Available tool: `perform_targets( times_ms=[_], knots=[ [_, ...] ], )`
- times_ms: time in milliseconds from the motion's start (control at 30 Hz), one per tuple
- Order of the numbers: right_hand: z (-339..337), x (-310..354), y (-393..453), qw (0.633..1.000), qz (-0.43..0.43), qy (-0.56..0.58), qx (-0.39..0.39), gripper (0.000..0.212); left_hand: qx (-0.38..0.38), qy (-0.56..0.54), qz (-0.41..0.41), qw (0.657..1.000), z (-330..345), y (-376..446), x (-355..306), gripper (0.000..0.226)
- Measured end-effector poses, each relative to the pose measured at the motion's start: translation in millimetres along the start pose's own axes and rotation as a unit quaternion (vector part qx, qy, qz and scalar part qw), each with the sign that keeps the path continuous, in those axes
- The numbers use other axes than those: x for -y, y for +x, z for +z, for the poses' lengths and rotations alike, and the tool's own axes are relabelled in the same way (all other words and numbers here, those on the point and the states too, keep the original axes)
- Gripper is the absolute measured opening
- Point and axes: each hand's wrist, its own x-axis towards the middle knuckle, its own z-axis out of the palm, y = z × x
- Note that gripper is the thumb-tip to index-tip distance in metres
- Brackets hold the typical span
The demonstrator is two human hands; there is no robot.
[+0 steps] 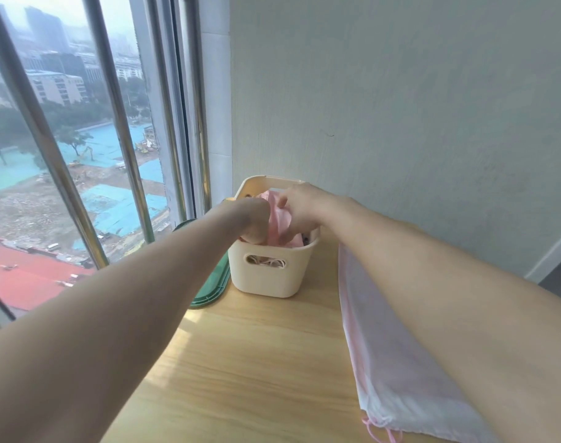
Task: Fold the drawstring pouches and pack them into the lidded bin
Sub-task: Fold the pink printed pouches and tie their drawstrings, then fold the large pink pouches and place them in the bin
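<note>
A tall window (65,139) with upright metal bars fills the left side, and a pale wall (400,107) rises behind everything on the right. Below them a light wooden table (256,362) carries the things. Along its right edge lies a flat pale-pink drawstring pouch (397,372), its pink cord bunched at the near end; the right forearm crosses above it and hides part of its right side.

At the far end of the table, close against the wall, stands the cream bin (272,276), open-topped, with a handle slot in its near wall through which cords show. Just left of the bin, a green lid (213,289) rests at the table edge, largely hidden by the left forearm.

Both hands reach into the bin's mouth. The left hand (255,219) is curled down into the bin beside a folded pink pouch (279,215); whether its grip closes on the fabric cannot be told, since the fingers are hidden. The right hand (301,209) pinches that pouch, fingers bent round its upper fold. The pouch stands partly inside the bin, between the two hands.
</note>
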Motion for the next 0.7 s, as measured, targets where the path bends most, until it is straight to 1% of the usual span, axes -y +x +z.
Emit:
perform_targets(
  times_ms=[33, 100, 200, 233, 267, 300, 367, 400, 433, 467, 500, 567, 633, 700],
  knots=[
    [-3, -3, -7, 1.0, 0.001, 0.018, -0.015, 0.067, -0.013, 0.009, 0.0, 1.0, 2, 0, -2, 0.014],
    [-9, -8, -20, 0.997, -0.002, 0.054, -0.051, 0.061, 0.0, -0.005, -0.005, 1.0, -2, -2, -4, 0.006],
    [-16, -23, -43, 0.986, 0.007, 0.129, -0.104, 0.049, 0.034, -0.098, -0.019, 0.994, -13, -18, -7, 0.016],
    [-20, -30, -55, 0.981, 0.015, 0.152, -0.122, 0.046, 0.029, -0.119, -0.021, 0.992, -18, -21, -9, 0.02],
    [-21, -36, -64, 0.976, 0.019, 0.169, -0.138, 0.046, 0.005, -0.125, -0.024, 0.992, -20, -25, -10, 0.022],
    [-23, -41, -75, 0.971, 0.028, 0.184, -0.148, 0.046, -0.046, -0.128, -0.024, 0.99, -21, -29, -12, 0.023],
    [-24, -50, -93, 0.965, 0.039, 0.199, -0.165, 0.043, -0.179, -0.141, -0.022, 0.973, -21, -36, -20, 0.019],
    [-23, -53, -104, 0.962, 0.046, 0.205, -0.175, 0.041, -0.23, -0.156, -0.017, 0.96, -21, -47, -29, 0.015],
    [-22, -56, -112, 0.958, 0.055, 0.212, -0.183, 0.039, -0.269, -0.171, -0.002, 0.948, -19, -52, -37, 0.013],
    [-21, -59, -120, 0.955, 0.067, 0.221, -0.188, 0.037, -0.295, -0.187, 0.014, 0.937, -17, -60, -47, 0.016],
    [-19, -61, -129, 0.952, 0.078, 0.228, -0.191, 0.034, -0.31, -0.198, 0.034, 0.929, -12, -68, -57, 0.019],
    [-14, -63, -147, 0.948, 0.094, 0.24, -0.189, 0.027, -0.301, -0.219, 0.062, 0.926, 2, -84, -76, 0.019],
    [-5, -65, -169, 0.946, 0.105, 0.255, -0.169, 0.019, -0.258, -0.231, 0.086, 0.934, 21, -97, -94, 0.022],
    [10, -71, -197, 0.949, 0.124, 0.258, -0.128, 0.015, -0.197, -0.244, 0.103, 0.944, 45, -105, -108, 0.026]
  ],
)
